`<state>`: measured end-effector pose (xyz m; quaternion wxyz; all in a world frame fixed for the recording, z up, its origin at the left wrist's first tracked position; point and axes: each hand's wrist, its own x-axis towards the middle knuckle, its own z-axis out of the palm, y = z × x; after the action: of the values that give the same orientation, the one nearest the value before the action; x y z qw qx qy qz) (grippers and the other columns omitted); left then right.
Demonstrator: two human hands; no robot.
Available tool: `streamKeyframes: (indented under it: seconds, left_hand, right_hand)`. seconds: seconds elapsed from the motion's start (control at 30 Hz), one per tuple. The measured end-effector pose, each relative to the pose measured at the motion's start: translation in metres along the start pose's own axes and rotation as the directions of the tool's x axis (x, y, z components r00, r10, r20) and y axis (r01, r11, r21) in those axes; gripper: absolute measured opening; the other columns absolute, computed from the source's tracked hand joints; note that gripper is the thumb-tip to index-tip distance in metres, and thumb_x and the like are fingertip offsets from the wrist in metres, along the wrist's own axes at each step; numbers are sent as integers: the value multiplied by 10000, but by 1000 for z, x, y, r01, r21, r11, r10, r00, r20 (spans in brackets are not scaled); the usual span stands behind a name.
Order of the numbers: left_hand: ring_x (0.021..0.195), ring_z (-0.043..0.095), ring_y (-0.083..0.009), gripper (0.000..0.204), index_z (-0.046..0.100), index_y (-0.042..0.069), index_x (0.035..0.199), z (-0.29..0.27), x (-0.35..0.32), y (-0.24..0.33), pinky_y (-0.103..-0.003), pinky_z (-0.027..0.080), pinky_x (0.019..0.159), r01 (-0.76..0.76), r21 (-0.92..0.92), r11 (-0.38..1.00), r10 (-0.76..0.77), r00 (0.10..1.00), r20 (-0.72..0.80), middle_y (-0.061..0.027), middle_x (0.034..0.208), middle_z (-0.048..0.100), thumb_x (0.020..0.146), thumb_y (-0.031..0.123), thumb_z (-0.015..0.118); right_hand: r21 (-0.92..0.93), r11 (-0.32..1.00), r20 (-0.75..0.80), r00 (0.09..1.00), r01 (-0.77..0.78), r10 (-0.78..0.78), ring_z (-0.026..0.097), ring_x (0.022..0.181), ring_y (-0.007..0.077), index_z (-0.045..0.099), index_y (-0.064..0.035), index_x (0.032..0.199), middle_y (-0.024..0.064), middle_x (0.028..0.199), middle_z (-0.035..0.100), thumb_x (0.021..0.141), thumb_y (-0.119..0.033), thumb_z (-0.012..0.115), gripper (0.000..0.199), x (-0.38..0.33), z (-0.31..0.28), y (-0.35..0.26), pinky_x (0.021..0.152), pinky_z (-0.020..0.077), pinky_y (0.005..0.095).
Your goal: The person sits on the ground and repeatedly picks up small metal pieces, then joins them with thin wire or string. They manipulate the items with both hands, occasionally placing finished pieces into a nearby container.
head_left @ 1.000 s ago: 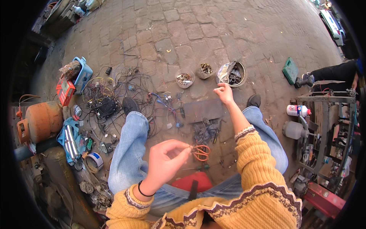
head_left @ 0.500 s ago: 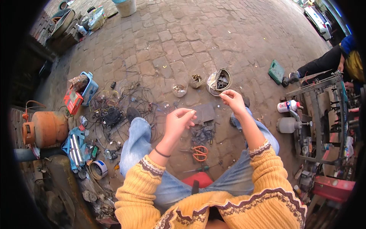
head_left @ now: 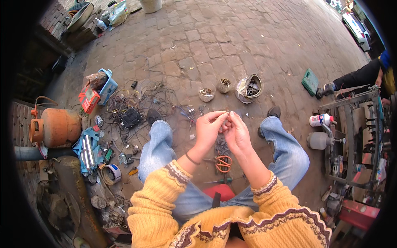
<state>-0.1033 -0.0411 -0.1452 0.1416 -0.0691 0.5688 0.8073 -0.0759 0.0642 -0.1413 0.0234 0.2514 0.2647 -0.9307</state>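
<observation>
My left hand (head_left: 208,129) and my right hand (head_left: 236,134) meet in front of me, above the ground between my knees. Both are closed in a pinch, thumbs and fingertips together at one spot. Whatever small thing they pinch is too tiny to name. Below them lie scissors with orange handles (head_left: 223,164) and a heap of dark scraps (head_left: 221,145), partly hidden by my right hand. Just beyond my hands stand a small tub of metal bits (head_left: 206,94), a second small tub (head_left: 224,85) and a larger round container with dark metal parts (head_left: 249,88).
A tangle of wires (head_left: 130,113) spreads to the left, by a blue crate (head_left: 108,87) and an orange gas cylinder (head_left: 62,127). On the right stand a metal frame (head_left: 351,136), a white bottle (head_left: 321,120) and a green case (head_left: 309,82). Another person's leg (head_left: 355,75) shows beyond.
My hands were apart and have come together at the fingertips. My right hand moved left and down; my left moved slightly right. The whole view has shifted a little.
</observation>
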Motion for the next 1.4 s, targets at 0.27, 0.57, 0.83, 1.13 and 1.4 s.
streamKeyframes:
  seconds: [0.27,0.57,0.83,1.13,1.4]
  left_hand:
    - [619,602,-45,145,724,-4,1000,-1,0,3,-190,475,529,15,20,1000,-13,997,-72,-20,813,700,904,97,685]
    - [604,586,-61,164,719,-15,1004,-20,10,14,-201,427,527,-26,23,999,29,991,-131,-23,803,689,906,112,685]
    - [633,590,-61,168,720,-2,1011,-29,5,15,-201,433,533,12,113,994,-9,1000,-27,-25,841,699,913,129,682]
    - [638,586,-59,192,719,-5,1037,-28,6,16,-202,438,542,53,111,992,-55,998,18,-20,860,699,915,138,680]
    - [632,599,-48,185,730,15,1016,-28,6,11,-188,420,517,72,82,994,-73,997,1,-17,852,712,883,145,727]
  right_hand:
    - [-212,967,-115,979,143,-169,505,748,75,578,-78,1017,-24,843,558,970,-138,611,83,-5,13,15,746,462,263]
    - [-418,906,-168,986,-73,1,472,737,40,585,-126,898,-63,841,535,922,-197,688,127,-12,-27,15,661,391,227]
    - [-667,712,114,975,218,-191,535,875,44,598,-13,1261,44,1101,668,911,-206,696,412,-8,-19,-19,764,429,203]
    - [-733,663,140,988,149,-68,526,812,21,673,-25,1015,-24,887,647,942,-189,655,179,5,-4,-14,696,399,189]
    - [-546,836,29,999,49,-40,451,712,20,651,-62,994,-41,868,616,960,-206,643,148,-2,7,-6,657,393,180]
